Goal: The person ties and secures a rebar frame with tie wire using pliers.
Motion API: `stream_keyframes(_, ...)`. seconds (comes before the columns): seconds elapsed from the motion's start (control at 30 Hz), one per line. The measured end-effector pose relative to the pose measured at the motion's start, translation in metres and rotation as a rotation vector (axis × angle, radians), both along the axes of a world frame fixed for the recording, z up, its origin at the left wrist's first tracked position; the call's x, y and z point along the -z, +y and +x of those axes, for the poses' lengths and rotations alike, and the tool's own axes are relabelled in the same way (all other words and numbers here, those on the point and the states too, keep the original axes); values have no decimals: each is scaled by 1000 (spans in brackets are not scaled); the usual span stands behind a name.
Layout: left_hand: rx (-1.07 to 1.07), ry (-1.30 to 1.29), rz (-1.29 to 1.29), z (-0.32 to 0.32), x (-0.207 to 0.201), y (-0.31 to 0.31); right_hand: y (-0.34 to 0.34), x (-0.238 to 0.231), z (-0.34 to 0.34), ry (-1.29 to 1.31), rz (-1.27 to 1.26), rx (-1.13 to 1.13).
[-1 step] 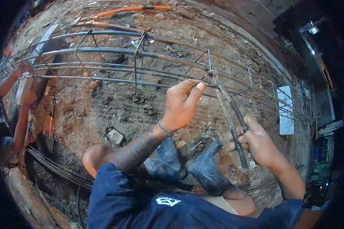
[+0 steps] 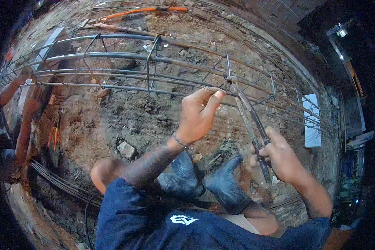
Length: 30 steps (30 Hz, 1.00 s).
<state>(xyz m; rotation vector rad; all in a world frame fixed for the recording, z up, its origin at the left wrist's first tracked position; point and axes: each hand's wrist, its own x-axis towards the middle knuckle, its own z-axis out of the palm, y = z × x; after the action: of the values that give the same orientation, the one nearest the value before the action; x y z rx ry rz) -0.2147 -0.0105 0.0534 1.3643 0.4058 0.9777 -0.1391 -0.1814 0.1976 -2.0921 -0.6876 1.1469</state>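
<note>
Rebar cage (image 2: 162, 61): stretches left to right in front of us, over the dirt ground (image 2: 116, 127).
Stirrups (image 2: 148, 71): already spaced along the long bars; we judge the frame largely formed.
Pincers (image 2: 253, 111): head at a bar joint beside a stirrup, handles slanting back toward us.
Right hand (image 2: 281, 156): of our hands, the one wrapped around the handles.
Left hand (image 2: 198, 116): thumb and fingers pinched close beside the pincer head; we cannot tell what they hold.
Left over: this joint seems unfinished; ties elsewhere look too small to judge.
</note>
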Motion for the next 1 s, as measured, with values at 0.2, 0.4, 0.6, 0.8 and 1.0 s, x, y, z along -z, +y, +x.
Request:
stream_keyframes(0.2,374,-84,-417,26,-26,-55,1,-18,-1,-737,-194,-360)
stream_keyframes(0.4,211,-442,-1309,92,-62,-60,-6,-13,8,-1271,-11,-558)
stream_keyframes(0.6,393,-761,-1377,85,-54,-62,-14,-27,34,262,-121,-15)
stream_keyframes(0.8,214,-466,-1083,89,-62,-74,-20,-16,31,-1238,-316,-544)
stream_keyframes(1.0,103,-326,-1281,93,-83,-65,-22,-12,28,-1539,-303,-567)
